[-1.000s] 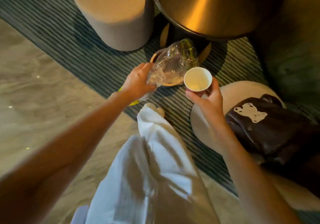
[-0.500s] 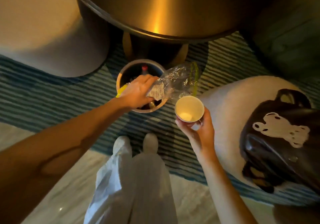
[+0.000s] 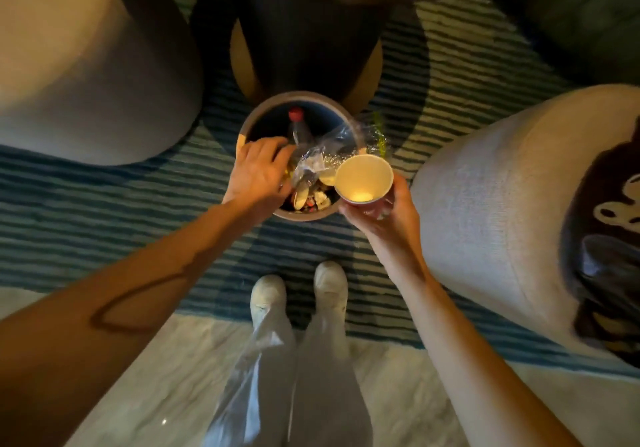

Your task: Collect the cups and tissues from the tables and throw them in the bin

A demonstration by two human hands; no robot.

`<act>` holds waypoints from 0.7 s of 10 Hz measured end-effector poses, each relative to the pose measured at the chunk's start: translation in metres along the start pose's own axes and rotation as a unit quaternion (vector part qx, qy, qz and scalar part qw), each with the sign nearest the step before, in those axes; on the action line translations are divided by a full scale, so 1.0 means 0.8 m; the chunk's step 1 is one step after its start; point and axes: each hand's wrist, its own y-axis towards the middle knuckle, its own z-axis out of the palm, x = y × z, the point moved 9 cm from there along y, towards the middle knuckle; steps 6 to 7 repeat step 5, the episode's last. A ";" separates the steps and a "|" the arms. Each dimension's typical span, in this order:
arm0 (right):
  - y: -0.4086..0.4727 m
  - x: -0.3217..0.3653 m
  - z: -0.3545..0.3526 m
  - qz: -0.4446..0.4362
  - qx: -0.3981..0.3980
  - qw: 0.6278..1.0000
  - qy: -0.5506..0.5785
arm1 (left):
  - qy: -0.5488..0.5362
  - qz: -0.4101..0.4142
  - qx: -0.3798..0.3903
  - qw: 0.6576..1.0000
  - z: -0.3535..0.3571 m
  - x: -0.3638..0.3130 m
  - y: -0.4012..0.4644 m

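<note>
1. The paper cup [image 3: 363,178], mouth up, sits in the right hand's [image 3: 384,218] grip, fingers curled round its base, just beside the bin [image 3: 263,109] rim.
2. The left hand [image 3: 258,174] reaches over the bin's near-left rim, its grip pinching a crumpled clear plastic bag [image 3: 332,150] that drapes across the opening.
3. Inside the bin beyond the left hand lies a red-capped bottle [image 3: 298,128]; 2 shoes [image 3: 298,290] stand below both hands on the striped rug [image 3: 104,204].

bin [image 3: 250,124] on rug [image 3: 104,187] before table base [image 3: 304,48], stools left [image 3: 86,65] and right [image 3: 485,204], bottle [image 3: 298,128] in bin
</note>
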 end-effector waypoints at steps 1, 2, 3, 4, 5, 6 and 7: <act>0.011 0.007 0.034 0.008 0.000 1.000 -0.015 | 0.024 -0.038 0.002 0.999 -0.024 0.028 -0.033; 0.033 -0.003 0.078 0.009 0.016 0.996 -0.087 | 0.056 -0.049 0.038 0.997 -0.024 0.050 -0.050; 0.049 -0.021 0.112 0.037 0.037 0.984 -0.172 | 0.066 -0.066 0.047 0.995 -0.025 0.061 -0.057; 0.058 -0.021 0.109 0.047 0.026 0.965 -0.258 | 0.067 -0.066 0.032 0.995 -0.036 0.059 -0.056; 0.041 0.024 0.086 -0.025 0.002 0.954 -0.298 | 0.088 -0.060 0.039 0.994 -0.059 0.040 -0.056; 0.041 0.024 0.086 -0.025 0.002 0.954 -0.298 | 0.088 -0.060 0.039 0.994 -0.059 0.040 -0.056; 0.041 0.024 0.086 -0.025 0.002 0.954 -0.298 | 0.088 -0.060 0.039 0.994 -0.059 0.040 -0.056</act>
